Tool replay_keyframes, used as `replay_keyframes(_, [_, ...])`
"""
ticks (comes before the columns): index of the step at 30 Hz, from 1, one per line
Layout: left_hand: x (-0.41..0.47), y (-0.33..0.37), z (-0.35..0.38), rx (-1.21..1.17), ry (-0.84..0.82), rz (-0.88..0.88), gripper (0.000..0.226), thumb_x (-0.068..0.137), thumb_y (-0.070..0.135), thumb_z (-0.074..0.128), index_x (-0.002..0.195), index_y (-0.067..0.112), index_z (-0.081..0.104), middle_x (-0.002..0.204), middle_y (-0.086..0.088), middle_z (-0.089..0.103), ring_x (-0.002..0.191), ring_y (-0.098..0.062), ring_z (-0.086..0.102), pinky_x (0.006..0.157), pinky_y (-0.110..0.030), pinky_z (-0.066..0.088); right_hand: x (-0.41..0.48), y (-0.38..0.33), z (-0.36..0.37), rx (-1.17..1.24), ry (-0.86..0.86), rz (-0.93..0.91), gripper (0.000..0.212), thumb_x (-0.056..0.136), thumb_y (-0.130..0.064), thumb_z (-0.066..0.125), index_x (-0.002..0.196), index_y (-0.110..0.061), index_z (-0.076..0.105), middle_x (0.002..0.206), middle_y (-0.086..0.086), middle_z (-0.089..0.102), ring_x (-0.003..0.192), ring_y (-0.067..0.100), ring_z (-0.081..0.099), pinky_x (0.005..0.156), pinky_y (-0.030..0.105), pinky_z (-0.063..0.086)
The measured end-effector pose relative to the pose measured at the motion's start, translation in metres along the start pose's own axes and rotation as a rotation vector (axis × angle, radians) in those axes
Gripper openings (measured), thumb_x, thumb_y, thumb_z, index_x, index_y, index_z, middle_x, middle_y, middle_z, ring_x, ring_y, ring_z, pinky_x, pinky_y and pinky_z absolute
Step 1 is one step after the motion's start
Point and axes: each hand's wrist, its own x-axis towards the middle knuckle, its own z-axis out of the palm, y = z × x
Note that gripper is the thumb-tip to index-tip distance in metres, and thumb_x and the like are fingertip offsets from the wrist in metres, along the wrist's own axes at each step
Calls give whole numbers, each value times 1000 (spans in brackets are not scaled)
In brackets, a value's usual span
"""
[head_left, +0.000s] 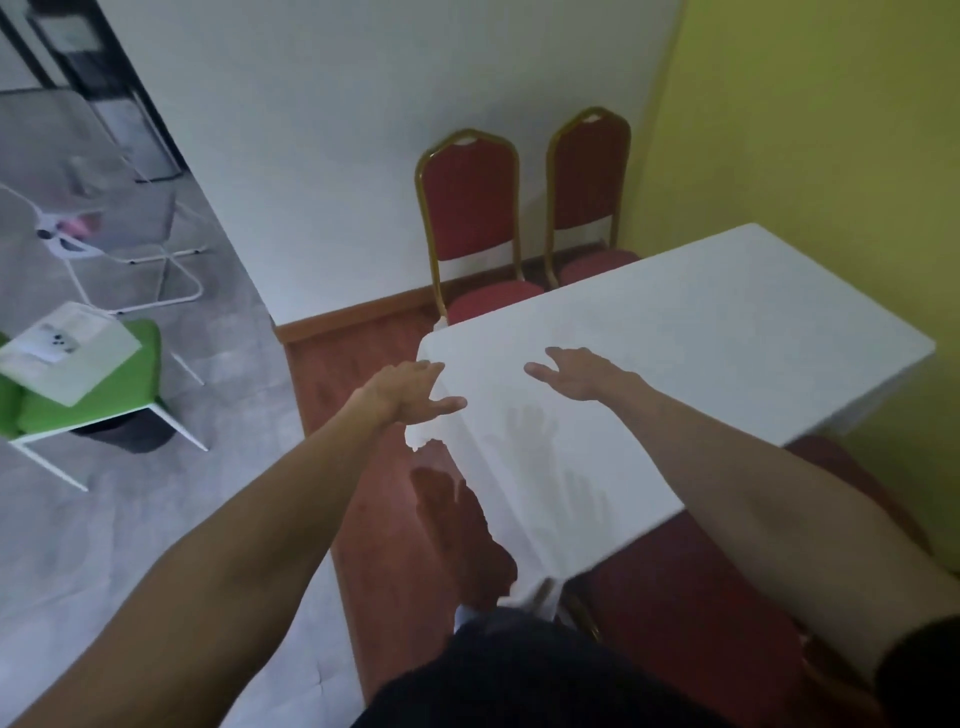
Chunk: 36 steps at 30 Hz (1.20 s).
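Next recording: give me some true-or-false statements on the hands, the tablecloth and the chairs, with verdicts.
1. The left hand and right hand both have their fingers spread. True.
2. The tablecloth is blue. False: it is white.
3. Two red chairs stand by the white wall. True.
4. The left hand grips a cup. False: it holds nothing.
5. The green chair has nothing on it. False: a white box lies on it.

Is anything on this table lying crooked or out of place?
Yes. The white tablecloth lies askew: its near corner hangs in a long point toward the floor, and its edge just below the left hand is rumpled.
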Motion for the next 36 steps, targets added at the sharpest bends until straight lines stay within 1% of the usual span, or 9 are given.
replay_keyframes(6, [83, -68, -17, -24, -34, 73, 87, 74, 95, 24, 139, 40, 34, 135, 5, 55, 116, -23, 58, 92, -52, 52, 77, -18, -17, 2, -42, 18, 93, 87, -83, 26, 156, -21, 23, 160, 5, 30, 145, 30, 32, 116, 54, 26])
replay_keyframes(8, [112, -88, -30, -36, -65, 113, 78, 79, 89, 31, 137, 37, 36, 134, 4, 55, 115, -24, 59, 94, -50, 52, 104, -26, -25, 15, -55, 37, 94, 87, -83, 27, 157, -20, 22, 161, 5, 30, 145, 30, 31, 116, 54, 26])
replay_keyframes(13, [189, -150, -51, 14, -87, 125, 83, 78, 87, 35, 132, 25, 43, 133, -1, 57, 113, -24, 60, 94, -44, 51, 180, -51, -42, 64, -58, 112, 99, 84, -86, 24, 157, -20, 21, 161, 6, 28, 145, 30, 30, 116, 53, 26])
replay_keyframes(17, [253, -206, -77, 58, -101, 207, 107, 70, 95, 23, 146, 22, 32, 148, -5, 45, 127, -30, 51, 101, -51, 46, 242, -83, -55, 137, -32, 184, 101, 84, -87, 25, 157, -17, 21, 161, 10, 29, 144, 32, 32, 115, 53, 30])
replay_keyframes(21, [310, -254, -111, 130, -146, 270, 102, 80, 87, 33, 152, 15, 25, 156, -10, 34, 134, -33, 44, 106, -51, 41, 297, -117, -68, 254, -24, 256, 99, 85, -85, 29, 157, -18, 21, 161, 10, 29, 145, 33, 32, 114, 53, 32])
replay_keyframes(24, [358, -279, -130, 133, -152, 352, 110, 72, 92, 27, 150, 16, 27, 151, -11, 41, 128, -32, 49, 102, -50, 44, 331, -137, -81, 302, -11, 290, 92, 89, -80, 32, 157, -19, 23, 160, 10, 30, 145, 34, 32, 113, 51, 34])
replay_keyframes(29, [429, -305, -150, 182, -182, 421, 107, 81, 86, 32, 154, 10, 18, 158, -11, 28, 139, -32, 37, 110, -50, 36, 393, -146, -104, 373, -2, 341, 92, 90, -78, 33, 157, -16, 23, 158, 13, 32, 143, 35, 35, 111, 50, 35])
replay_keyframes(32, [478, -320, -157, 228, -202, 488, 115, 74, 93, 22, 155, 11, 17, 158, -11, 29, 139, -33, 37, 111, -50, 35, 431, -140, -114, 394, 10, 380, 94, 89, -80, 32, 157, -15, 23, 158, 13, 33, 142, 34, 35, 112, 49, 33])
replay_keyframes(36, [551, -333, -175, 338, -187, 585, 123, 66, 93, 8, 156, 10, 13, 160, -14, 24, 143, -33, 28, 117, -48, 24, 484, -125, -128, 401, 5, 429, 97, 88, -82, 31, 157, -14, 21, 160, 12, 30, 144, 32, 32, 115, 48, 30])
